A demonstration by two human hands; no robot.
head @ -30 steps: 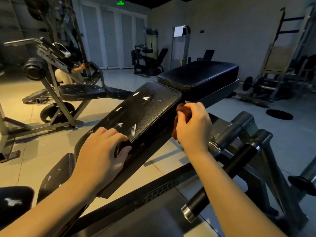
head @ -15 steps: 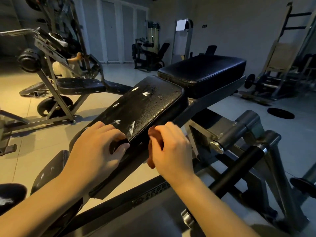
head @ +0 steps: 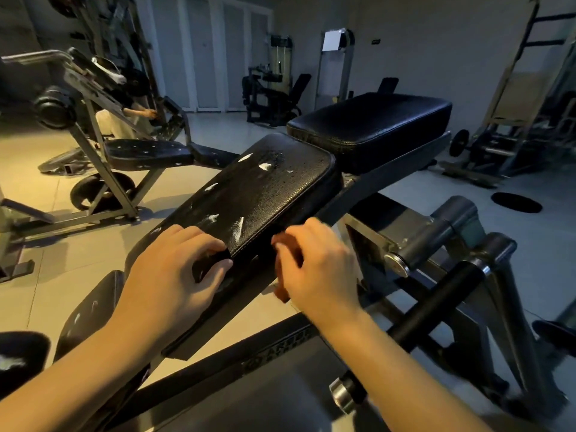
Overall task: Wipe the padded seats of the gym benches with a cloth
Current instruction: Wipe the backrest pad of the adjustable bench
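Head view, looking down over both forearms. Grips the near lower corner of the sloped padded seat (head: 265,194) with the left hand (head: 174,275): fingers curled over the top surface, thumb tucked against the side edge. Holds a reddish-brown cloth (head: 283,293) bunched in the right hand (head: 321,275), fingers folded tight round it, only scraps of fabric peeking out above and below the knuckles. Presses that cloth against the right flank of the same seat, close to its lower end and just beside the left hand. Blurs a little around the right fingers. Shows white scuffs and fine droplets scattered across the black leather higher up the slope. Butts against a flat pad (head: 371,126) at the far end, level and dark. Catches a black roller bar (head: 436,307) angling out under the right forearm, chrome cap at its near tip. Picks out a second bench (head: 146,152) well off to the left on the pale tiled floor (head: 46,188).
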